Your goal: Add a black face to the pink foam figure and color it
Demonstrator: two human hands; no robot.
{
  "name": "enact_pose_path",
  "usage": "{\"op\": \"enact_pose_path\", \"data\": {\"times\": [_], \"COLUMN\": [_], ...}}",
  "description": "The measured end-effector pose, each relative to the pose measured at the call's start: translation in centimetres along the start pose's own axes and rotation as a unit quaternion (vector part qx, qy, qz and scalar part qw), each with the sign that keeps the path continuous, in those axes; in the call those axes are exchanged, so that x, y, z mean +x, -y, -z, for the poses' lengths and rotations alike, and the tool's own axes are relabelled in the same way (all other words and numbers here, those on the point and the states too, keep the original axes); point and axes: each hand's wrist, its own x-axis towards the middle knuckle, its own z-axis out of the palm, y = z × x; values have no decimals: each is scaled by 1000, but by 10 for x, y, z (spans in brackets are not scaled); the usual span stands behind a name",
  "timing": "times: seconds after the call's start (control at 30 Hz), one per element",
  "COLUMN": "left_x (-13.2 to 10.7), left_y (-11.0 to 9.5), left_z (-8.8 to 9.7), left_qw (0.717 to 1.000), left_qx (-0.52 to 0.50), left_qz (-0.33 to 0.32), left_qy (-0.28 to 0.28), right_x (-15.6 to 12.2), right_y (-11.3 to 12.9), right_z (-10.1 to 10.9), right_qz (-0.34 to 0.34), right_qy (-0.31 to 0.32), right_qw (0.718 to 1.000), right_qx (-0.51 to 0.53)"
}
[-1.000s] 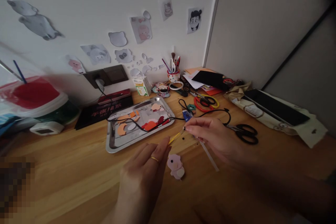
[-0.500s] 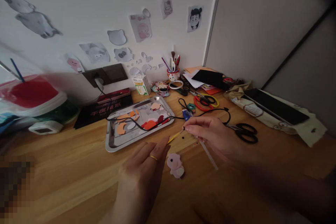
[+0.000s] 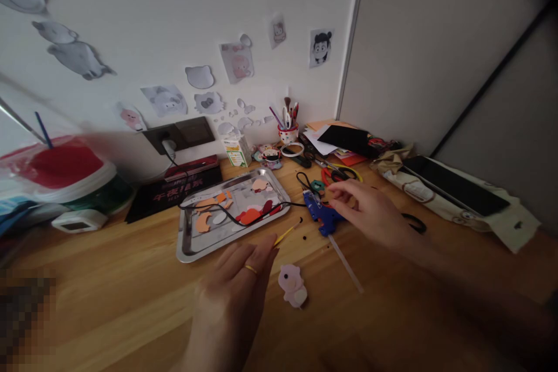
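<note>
My left hand [image 3: 235,285], wearing a ring, is closed on thin yellow tweezers [image 3: 285,236]. A tiny black piece [image 3: 300,220] is at their tip. My right hand [image 3: 370,212] is empty, with thumb and fingers apart, just right of a blue glue gun [image 3: 320,212] lying on the table. A clear glue stick [image 3: 346,264] sticks out from the gun towards me. Below the tweezers lies a small pink animal figure [image 3: 293,286] with one black eye and a pale belly. Another black dot [image 3: 304,238] rests on the wood nearby.
A metal tray [image 3: 185,253] holds orange, red and white cut pieces, with a black cable [image 3: 239,224] across it. Scissors [image 3: 344,173] and a brush cup [image 3: 288,133] stand behind. A white bucket [image 3: 87,186] is at left; a packet [image 3: 436,186] lies right.
My right hand has moved away from the tweezers' tip, right and up to beside the glue gun, and its fingers have parted. My left hand still holds the tweezers. The view has tilted slightly up.
</note>
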Motion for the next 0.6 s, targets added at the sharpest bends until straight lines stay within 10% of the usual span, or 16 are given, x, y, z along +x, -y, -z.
{"op": "enact_pose_path", "data": {"times": [0.6], "left_x": [-3], "left_y": [16], "left_z": [18], "left_qw": [989], "left_qx": [-111], "left_qz": [100], "left_qy": [-7], "right_x": [0], "right_y": [-30], "right_z": [-18], "right_qz": [110], "right_qy": [89], "right_qw": [962], "right_qx": [-232]}}
